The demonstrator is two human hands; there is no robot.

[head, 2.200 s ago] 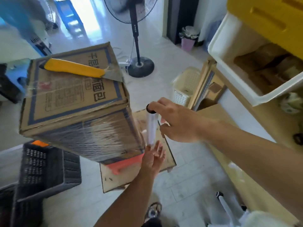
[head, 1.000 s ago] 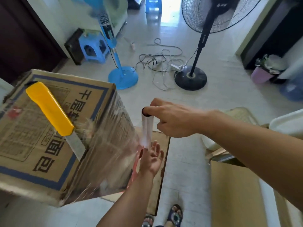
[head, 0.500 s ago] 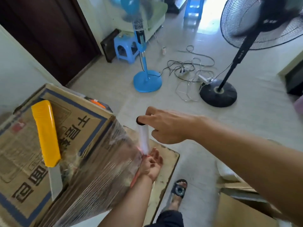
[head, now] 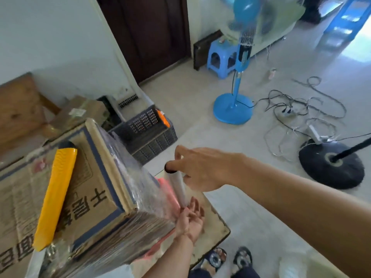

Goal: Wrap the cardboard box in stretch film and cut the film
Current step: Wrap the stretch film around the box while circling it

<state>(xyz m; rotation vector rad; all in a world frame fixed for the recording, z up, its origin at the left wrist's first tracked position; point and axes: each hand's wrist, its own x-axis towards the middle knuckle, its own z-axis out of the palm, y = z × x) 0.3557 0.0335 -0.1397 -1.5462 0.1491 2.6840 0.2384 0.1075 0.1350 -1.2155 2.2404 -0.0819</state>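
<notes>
The cardboard box (head: pixel 84 187) sits shut on a small wood table (head: pixel 217 225), so what's inside can't be seen. Clear film covers its sides & runs tight from the near corner to the film roll (head: pixel 179 188), which stands just beside the box. The R hand (head: pixel 202 169) pinches the top end of the roll w/ bent fingers. The L hand (head: pixel 189 216) is cupped palm-up under the bottom end, touching it; can't tell if its fingers grip. A yellow knife (head: pixel 54 197) lies flat on top of the box. Behind the box is a black crate (head: pixel 148 133) w/ an orange bit at its rim; what's in it can't be seen.
</notes>
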